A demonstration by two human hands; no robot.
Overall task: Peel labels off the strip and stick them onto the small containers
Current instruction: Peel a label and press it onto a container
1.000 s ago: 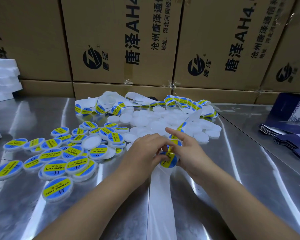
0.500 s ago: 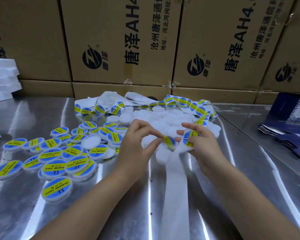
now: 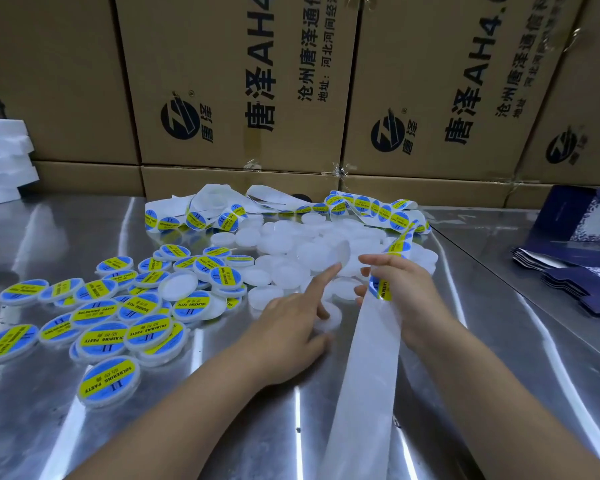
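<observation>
Your right hand (image 3: 404, 294) pinches the label strip (image 3: 361, 362), your left hand (image 3: 284, 329) points one finger at blank containers (image 3: 286, 271) just ahead, its grip unclear

Hiding most of a blank container (image 3: 331, 320) under the left hand (image 3: 284, 327), fingers possibly curling round it. Covering part of the label strip (image 3: 364, 358) inside the gripping right hand (image 3: 409, 296). Running off the bottom edge as bare backing. Getting cropped: cartons (image 3: 222, 81) at the top, foam sheets (image 3: 4, 161) left, blue folded boxes (image 3: 575, 278) right. Blurring past reading on the far labels (image 3: 364, 206).
</observation>
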